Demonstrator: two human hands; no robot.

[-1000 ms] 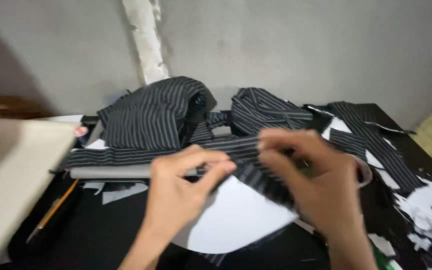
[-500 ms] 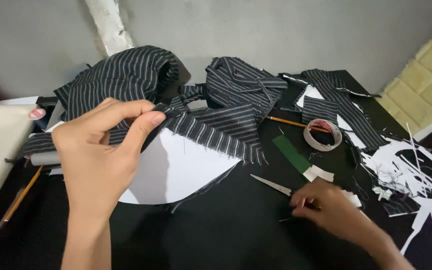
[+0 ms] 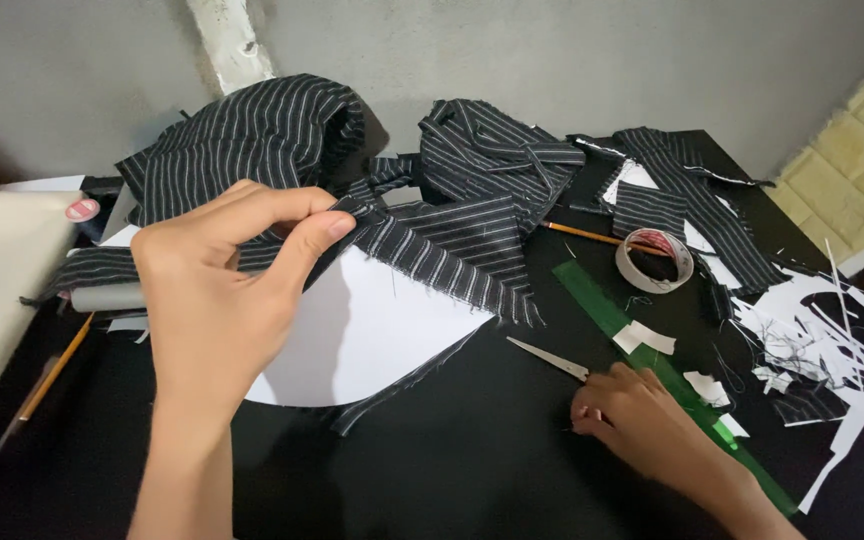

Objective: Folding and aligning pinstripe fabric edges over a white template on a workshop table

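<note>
Left hand (image 3: 217, 275), fingers pinching the edge of a striped fabric strip (image 3: 432, 255) lifted over a white paper pattern (image 3: 372, 335). Right hand (image 3: 642, 420) rests on the black tabletop (image 3: 472, 470), fingers curled around scissors (image 3: 549, 358) beside a green ruler (image 3: 602, 300).

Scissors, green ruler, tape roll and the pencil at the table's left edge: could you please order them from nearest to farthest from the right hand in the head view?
From the right hand:
1. Scissors, under its fingers, blades pointing up-left.
2. Green ruler, just right of it.
3. Tape roll, farther back.
4. Pencil, far left, beyond the left hand.
</note>
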